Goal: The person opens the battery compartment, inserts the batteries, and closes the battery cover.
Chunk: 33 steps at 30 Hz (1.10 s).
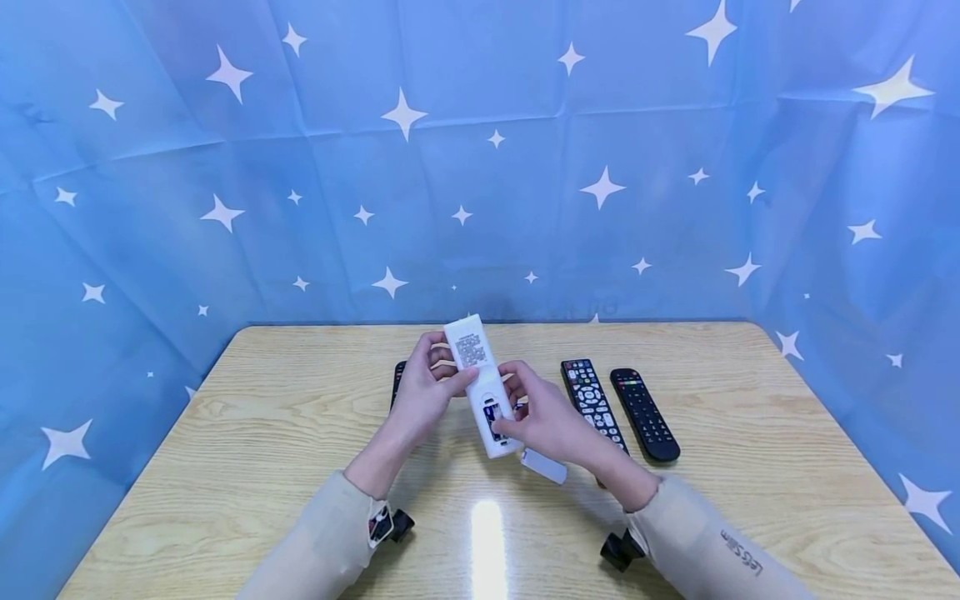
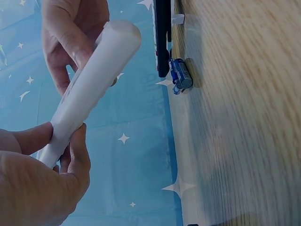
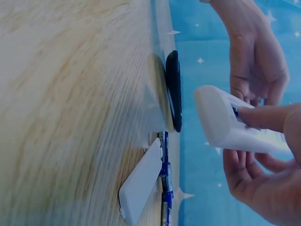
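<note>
A white remote control [image 1: 471, 354] is held above the table, its back with a printed label facing up and its battery compartment [image 1: 492, 417] uncovered. My left hand [image 1: 429, 387] grips its upper part between thumb and fingers. My right hand [image 1: 547, 415] holds the lower end, the thumb pressing at the compartment and the fingers curled under the side. Something dark and blue shows in the compartment, partly hidden by the thumb. On the table beneath lies the white battery cover [image 1: 543, 466], with blue batteries [image 3: 166, 181] beside it in the right wrist view.
To the right lie a black remote with many pale buttons [image 1: 592, 396] and a rounded black remote [image 1: 645, 415]. Another black remote [image 1: 397, 382] is partly hidden behind my left hand. A blue star-patterned cloth [image 1: 480, 167] hangs along the wooden table's [image 1: 247, 433] far edge.
</note>
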{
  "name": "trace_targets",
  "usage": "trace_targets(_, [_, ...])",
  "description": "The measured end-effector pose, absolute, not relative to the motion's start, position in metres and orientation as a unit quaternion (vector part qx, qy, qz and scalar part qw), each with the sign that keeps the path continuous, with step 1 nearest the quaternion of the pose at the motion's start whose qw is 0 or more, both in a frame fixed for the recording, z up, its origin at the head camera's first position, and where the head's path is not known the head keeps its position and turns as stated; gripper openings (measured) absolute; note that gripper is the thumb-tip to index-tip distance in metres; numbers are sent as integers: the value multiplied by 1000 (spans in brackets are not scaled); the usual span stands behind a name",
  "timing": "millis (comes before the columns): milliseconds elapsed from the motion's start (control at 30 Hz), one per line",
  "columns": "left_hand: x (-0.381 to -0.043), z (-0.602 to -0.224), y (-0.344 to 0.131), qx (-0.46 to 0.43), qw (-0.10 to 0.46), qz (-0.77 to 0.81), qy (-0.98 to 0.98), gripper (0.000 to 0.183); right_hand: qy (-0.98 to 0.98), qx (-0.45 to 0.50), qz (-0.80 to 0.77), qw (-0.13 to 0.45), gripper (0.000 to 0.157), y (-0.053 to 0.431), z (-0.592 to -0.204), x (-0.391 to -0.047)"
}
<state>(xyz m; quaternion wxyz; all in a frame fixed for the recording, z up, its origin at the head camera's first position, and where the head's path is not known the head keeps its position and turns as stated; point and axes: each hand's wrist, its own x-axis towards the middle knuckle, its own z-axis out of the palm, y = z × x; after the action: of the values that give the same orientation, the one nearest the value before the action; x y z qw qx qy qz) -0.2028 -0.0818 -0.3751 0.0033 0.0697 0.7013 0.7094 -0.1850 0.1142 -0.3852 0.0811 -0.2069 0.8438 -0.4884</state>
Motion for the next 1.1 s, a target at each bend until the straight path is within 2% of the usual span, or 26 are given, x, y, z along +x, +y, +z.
trace_targets(367, [-204,-376,-85,70,4,702,708,51,844,-219,-482,87,62,113,-386,-185])
trace_targets(500, [-205,-377,-86,66,4,709,702,52,843,-239,-473,89,53,117,-384,-186])
trace_targets(733, [-206,-378,-88,56,4,714,697,53,850,-273,-447,55,34,127,-381,-195])
trace_targets(1100, [-209,-382,-94,29,16,707,706,56,924,-223,-310,37,23,133,-378,-208])
